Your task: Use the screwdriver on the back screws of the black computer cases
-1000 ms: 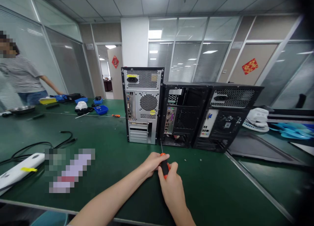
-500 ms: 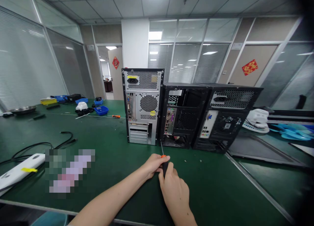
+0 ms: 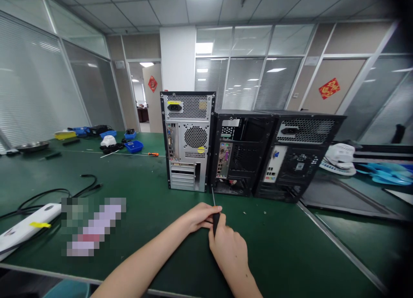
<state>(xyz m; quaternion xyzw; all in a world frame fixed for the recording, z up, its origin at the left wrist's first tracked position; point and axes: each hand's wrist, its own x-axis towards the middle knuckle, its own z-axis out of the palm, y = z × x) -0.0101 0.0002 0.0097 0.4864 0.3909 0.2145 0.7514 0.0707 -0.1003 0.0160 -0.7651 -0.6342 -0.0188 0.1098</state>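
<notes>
Wrapped around the black handle of a screwdriver (image 3: 216, 224) is my right hand (image 3: 229, 246). My left hand (image 3: 200, 216) pinches the same tool near the front of its handle, thumb on top. The thin shaft points away from me, its tip at the lower left corner of a black computer case (image 3: 244, 160) with an open upper bay. Whether the tip sits in a screw is too small to tell. A silver-backed computer case (image 3: 195, 137) stands upright just left of it, and another black computer case (image 3: 295, 160) is close on the right.
On the green table (image 3: 138, 220), a white power strip (image 3: 29, 229) with black cables lies at left. Farther back are blue trays (image 3: 133, 147), an orange screwdriver (image 3: 153, 154) and a metal dish (image 3: 32, 147). A dark panel (image 3: 345, 199) lies at right.
My right hand has turned slightly on the handle, and the orange part seen near the fingertips before is now covered. The cases have not moved.
</notes>
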